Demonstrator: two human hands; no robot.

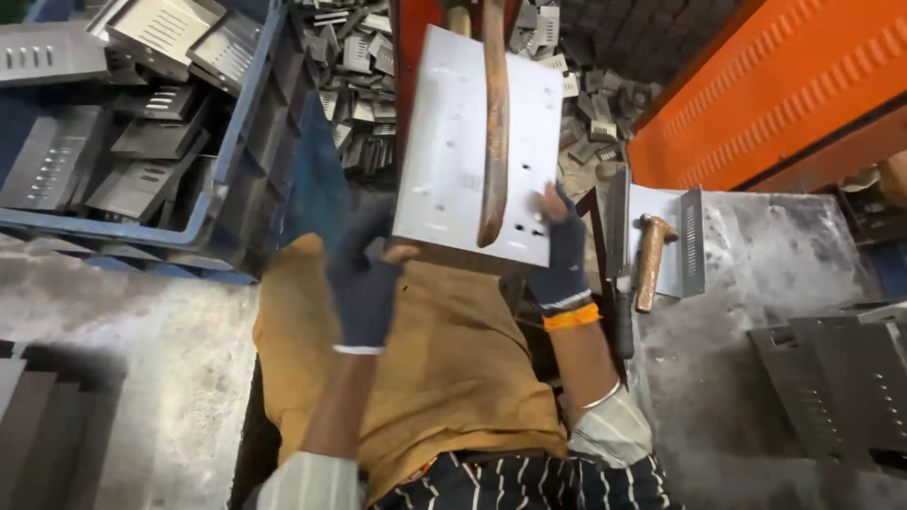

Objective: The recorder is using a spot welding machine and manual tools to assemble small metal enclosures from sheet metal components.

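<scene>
Both hands (364, 283) (564, 250) grip plate's (444, 142) lower edge.

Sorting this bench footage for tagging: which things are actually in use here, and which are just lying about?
In use:
- flat metal sheet, held at its near edge by the gloved left hand and right hand
- long wooden handle lying across it

Lying about:
- hammer
- blue crate of slotted plates
- small metal pieces
- grey plates

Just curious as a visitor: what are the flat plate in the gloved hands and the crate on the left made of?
Plate: apparently sheet metal, matte pale grey, thin with punched holes and a faint sheen. Crate: probably moulded plastic, blue, with thick scuffed, rounded rims.
</scene>
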